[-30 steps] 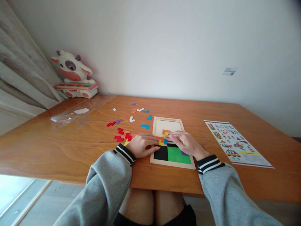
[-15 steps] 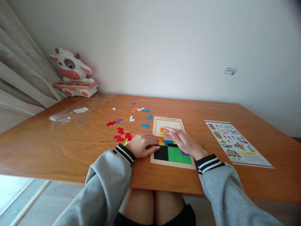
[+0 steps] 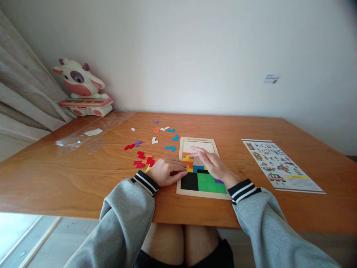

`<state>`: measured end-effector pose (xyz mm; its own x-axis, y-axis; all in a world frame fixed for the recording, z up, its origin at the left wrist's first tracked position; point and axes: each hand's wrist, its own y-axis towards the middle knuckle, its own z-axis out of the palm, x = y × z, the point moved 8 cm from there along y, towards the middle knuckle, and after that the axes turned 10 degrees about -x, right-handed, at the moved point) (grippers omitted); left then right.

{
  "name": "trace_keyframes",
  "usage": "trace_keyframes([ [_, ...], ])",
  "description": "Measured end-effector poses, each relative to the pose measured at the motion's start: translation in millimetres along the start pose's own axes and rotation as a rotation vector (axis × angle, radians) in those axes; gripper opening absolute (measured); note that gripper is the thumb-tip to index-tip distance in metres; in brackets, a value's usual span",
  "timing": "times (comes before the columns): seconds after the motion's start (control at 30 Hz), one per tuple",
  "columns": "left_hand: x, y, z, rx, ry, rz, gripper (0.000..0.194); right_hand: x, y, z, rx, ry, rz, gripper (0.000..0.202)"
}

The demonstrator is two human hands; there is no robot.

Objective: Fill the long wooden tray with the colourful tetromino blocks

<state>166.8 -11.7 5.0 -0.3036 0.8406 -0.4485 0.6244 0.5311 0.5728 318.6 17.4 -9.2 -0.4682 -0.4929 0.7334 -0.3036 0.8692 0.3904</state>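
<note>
A wooden puzzle tray (image 3: 203,194) lies in front of me, its lower part filled with black (image 3: 189,182), green (image 3: 208,182), blue, purple, orange and yellow pieces. My left hand (image 3: 169,171) rests at the tray's left edge, fingers apart, with nothing visible in it. Over the tray's middle is my right hand (image 3: 213,163), fingers extended and holding nothing; its fingertips are beside an orange piece and a yellow piece (image 3: 187,159) at the tray's left side. The upper part of the tray shows bare wood.
Loose red (image 3: 138,164), white, purple, orange and blue pieces (image 3: 170,148) lie left of the tray. A printed sheet (image 3: 281,165) is on the right. Clear plastic wrapping (image 3: 80,139) and a cow toy with a keyboard (image 3: 83,87) sit at the back left of the wooden table (image 3: 50,178).
The orange and yellow pieces under my right fingertips have moved left and down, against the tray's left side and the pieces below. The view has shifted slightly.
</note>
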Motion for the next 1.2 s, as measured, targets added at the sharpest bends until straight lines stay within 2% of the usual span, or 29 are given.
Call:
trace_keyframes([
  [0.07,1.0,-1.1,0.8,-0.003,-0.001,0.003,0.021,0.1,2.7,-1.0,-0.029,-0.031,-0.038,0.049],
  [0.23,2.1,-2.2,1.3,-0.015,0.012,0.027,0.021,5.2,6.6,11.3,0.055,-0.136,-0.145,0.045],
  [0.43,2.0,-2.2,0.2,-0.025,0.011,0.016,0.02,9.5,6.0,13.0,0.064,-0.107,-0.133,0.045],
  [0.5,0.5,-1.9,0.2,-0.035,0.002,0.021,0.019,9.7,6.9,8.5,0.029,-0.12,-0.152,0.043],
  [0.6,-0.8,-1.0,-2.8,-0.056,0.014,0.038,0.019,2.7,9.6,-12.2,-0.145,-0.163,-0.143,0.042],
  [0.67,2.7,-1.4,-11.3,-0.088,0.069,0.031,0.018,-6.0,8.9,-28.8,-0.27,-0.169,-0.111,0.042],
  [0.77,17.4,-8.6,-34.3,-0.126,0.207,-0.015,0.019,-20.9,4.4,-45.2,-0.37,-0.167,-0.055,0.042],
  [0.9,42.4,-33.7,-72.4,-0.132,0.381,-0.096,0.03,-36.8,-3.6,-57.5,-0.475,-0.125,0.045,0.042],
  [1.0,52.7,-54.3,-90.6,-0.1,0.409,-0.14,0.039,-39.4,-6.5,-61.0,-0.528,-0.094,0.092,0.043],
  [1.1,52.4,-65.8,-98.2,-0.109,0.403,-0.135,0.044,-36.5,-6.1,-61.0,-0.545,-0.089,0.097,0.044],
  [1.2,52.8,-69.6,-96.2,-0.108,0.387,-0.137,0.035,-35.4,-5.1,-59.3,-0.541,-0.088,0.095,0.044],
])
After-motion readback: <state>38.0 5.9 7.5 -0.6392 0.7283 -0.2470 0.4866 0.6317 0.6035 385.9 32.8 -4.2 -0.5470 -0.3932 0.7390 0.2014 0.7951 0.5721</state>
